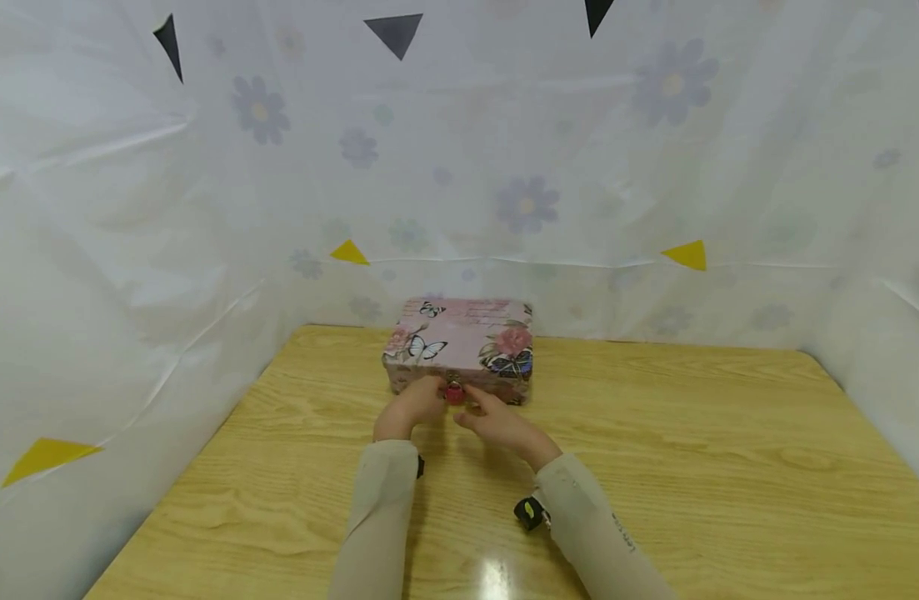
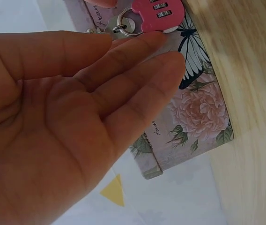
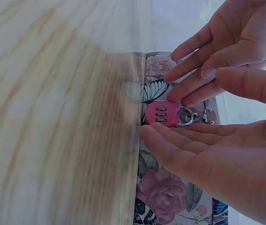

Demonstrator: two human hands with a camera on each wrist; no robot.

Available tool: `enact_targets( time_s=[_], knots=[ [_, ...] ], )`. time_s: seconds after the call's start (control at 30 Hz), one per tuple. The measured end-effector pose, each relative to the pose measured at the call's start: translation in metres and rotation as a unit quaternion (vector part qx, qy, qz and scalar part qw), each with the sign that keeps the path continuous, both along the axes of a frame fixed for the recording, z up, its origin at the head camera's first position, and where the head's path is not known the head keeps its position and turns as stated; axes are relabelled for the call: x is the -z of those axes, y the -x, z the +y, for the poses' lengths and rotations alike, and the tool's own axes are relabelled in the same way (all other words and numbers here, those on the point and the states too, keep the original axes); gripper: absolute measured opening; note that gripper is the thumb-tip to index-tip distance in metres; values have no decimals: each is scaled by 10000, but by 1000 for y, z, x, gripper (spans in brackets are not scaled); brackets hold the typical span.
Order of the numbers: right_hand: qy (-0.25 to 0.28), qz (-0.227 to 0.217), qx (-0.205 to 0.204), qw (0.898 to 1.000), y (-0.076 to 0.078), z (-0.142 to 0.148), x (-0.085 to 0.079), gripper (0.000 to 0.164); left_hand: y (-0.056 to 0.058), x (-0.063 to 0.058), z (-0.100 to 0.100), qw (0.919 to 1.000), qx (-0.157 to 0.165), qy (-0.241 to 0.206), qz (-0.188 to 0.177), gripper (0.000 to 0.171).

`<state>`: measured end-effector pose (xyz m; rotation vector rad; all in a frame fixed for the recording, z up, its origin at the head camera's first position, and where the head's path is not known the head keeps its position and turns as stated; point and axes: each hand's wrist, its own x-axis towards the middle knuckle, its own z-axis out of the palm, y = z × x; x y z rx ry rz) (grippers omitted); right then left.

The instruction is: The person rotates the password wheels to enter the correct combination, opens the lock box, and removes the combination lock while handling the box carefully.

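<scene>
A pink box [image 1: 466, 329] printed with butterflies and roses stands at the back of the table. On its front hangs a small pink padlock [image 3: 160, 114] with several number dials, its silver shackle through the metal clasp [image 3: 210, 116]. To the left of the padlock is my left hand [image 1: 417, 402], fingers extended; in the left wrist view its fingertips lie at the padlock's edge [image 2: 160, 14]. From the other side my right hand [image 1: 504, 423] reaches in, its fingers [image 3: 175, 147] nearly straight beside the padlock. Whether either hand presses on it I cannot tell.
The wooden table [image 1: 691, 458] stretches out to the right of the box and in front of it. White flowered sheeting [image 1: 459, 167] with dark and yellow triangles closes off the back and both sides.
</scene>
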<state>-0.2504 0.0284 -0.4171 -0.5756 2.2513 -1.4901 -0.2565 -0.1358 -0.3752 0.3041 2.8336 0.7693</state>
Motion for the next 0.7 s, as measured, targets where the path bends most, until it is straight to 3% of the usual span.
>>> enact_targets(
  time_s=[0.47,0.7],
  knots=[
    [251,14,153,9996,4,-3,3,59,2,3,-4,9998,-63,-210,-38,37],
    [382,-87,339,9987,6,-4,7,52,4,5,-5,9988,-33,-454,-156,29]
  ],
)
